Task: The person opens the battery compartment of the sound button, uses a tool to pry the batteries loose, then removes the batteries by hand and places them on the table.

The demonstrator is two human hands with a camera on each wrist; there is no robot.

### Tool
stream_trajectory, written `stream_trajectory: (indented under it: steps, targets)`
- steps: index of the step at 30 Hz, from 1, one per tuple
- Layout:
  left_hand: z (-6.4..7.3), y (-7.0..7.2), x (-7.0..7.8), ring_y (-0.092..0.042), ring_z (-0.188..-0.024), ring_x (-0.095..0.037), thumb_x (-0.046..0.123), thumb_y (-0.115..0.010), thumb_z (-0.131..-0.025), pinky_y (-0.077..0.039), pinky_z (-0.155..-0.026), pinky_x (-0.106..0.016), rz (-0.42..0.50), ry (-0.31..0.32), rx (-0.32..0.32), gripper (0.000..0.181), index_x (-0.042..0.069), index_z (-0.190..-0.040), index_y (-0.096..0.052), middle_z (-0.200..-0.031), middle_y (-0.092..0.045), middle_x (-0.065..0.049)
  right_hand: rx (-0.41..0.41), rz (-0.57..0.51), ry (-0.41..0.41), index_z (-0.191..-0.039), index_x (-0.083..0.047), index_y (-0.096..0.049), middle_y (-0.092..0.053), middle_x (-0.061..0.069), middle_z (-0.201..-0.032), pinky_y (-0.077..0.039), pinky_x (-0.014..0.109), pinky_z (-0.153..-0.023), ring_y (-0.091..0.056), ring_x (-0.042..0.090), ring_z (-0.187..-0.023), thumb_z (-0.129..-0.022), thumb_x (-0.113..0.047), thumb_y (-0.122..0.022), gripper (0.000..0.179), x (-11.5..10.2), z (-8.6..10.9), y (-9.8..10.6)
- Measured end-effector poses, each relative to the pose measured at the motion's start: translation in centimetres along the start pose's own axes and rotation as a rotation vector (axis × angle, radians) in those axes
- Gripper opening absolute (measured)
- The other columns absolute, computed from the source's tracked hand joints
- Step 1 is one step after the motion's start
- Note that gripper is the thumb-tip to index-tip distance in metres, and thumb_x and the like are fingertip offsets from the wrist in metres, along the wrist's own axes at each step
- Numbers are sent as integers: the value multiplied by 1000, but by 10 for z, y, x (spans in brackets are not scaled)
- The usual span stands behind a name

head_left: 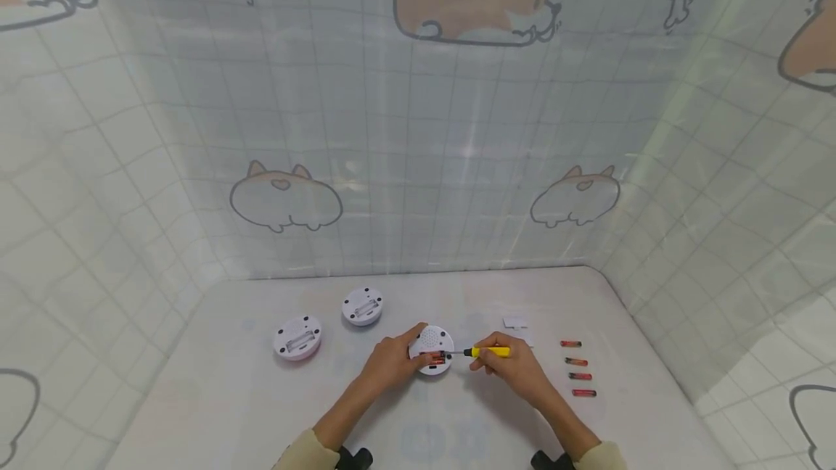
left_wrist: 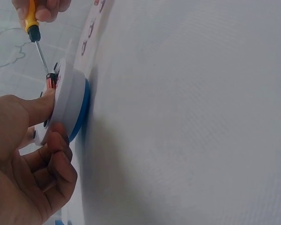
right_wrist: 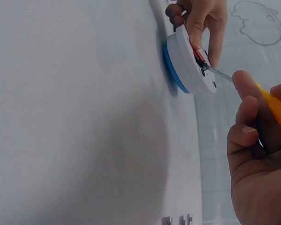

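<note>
My left hand (head_left: 390, 363) grips a round white device (head_left: 432, 336) with a blue base (left_wrist: 82, 112), turned so its perforated underside faces up. The left thumb presses on the red batteries (head_left: 437, 359) in its open compartment. In my right hand (head_left: 520, 370) is a screwdriver (head_left: 494, 351) with a yellow and black handle. Its thin metal shaft (right_wrist: 222, 75) points left, and the tip meets the end of a battery at the compartment's edge. The right wrist view shows the blue base close to the table.
Two similar round devices, one at far left (head_left: 297, 337) and one farther back (head_left: 362, 306), lie with battery compartments exposed. Several red batteries (head_left: 577, 362) form a column at right. Small white covers (head_left: 514, 322) lie behind my right hand. A patterned curtain (head_left: 431, 129) surrounds the white table (head_left: 235, 397).
</note>
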State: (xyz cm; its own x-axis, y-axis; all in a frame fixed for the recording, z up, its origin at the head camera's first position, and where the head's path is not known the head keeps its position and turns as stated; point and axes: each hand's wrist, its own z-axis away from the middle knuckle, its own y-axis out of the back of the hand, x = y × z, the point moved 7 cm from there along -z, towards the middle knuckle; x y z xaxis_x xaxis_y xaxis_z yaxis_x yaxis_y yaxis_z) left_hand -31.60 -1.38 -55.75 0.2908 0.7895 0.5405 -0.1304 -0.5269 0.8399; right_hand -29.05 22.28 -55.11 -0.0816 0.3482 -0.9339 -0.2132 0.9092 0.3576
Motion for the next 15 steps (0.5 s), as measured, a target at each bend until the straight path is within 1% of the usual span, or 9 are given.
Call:
stream_trajectory:
  steps: [2, 6, 12, 15]
  targets:
    - [0, -1, -1, -49, -73, -18, 45, -72, -91, -40, -67, -35, -1, 9, -8, 66, 22, -149, -51, -79, -63, -4, 2, -3, 8, -107, -10, -70, -75, 4, -84, -47, 27, -66, -60, 20, -77, -97, -32, -68, 24, 0, 1, -1]
    - [0, -2, -1, -49, -74, -19, 48, -72, -90, -37, -65, -36, -3, 7, -16, 67, 22, -149, -50, -75, -58, -1, 11, 8, 23, -108, -12, -70, -76, 3, -85, -49, 27, -69, -61, 21, -79, -97, -31, -68, 22, -2, 3, -1]
    - [-1, -3, -2, -48, -72, -19, 49, -73, -89, -36, -63, -35, 9, 12, -8, 68, 22, -148, -51, -69, -51, 0, 24, 11, 45, -107, -11, -69, -76, 2, -87, -53, 26, -75, -65, 30, -86, -96, -27, -69, 19, -4, 6, -1]
    - [-2, -3, -3, -49, -73, -19, 48, -73, -89, -37, -64, -35, 5, 16, -6, 68, 23, -149, -51, -70, -53, 0, 36, 19, 51, -106, -12, -69, -75, 1, -87, -53, 25, -74, -65, 32, -87, -96, -25, -69, 17, -4, 6, 0]
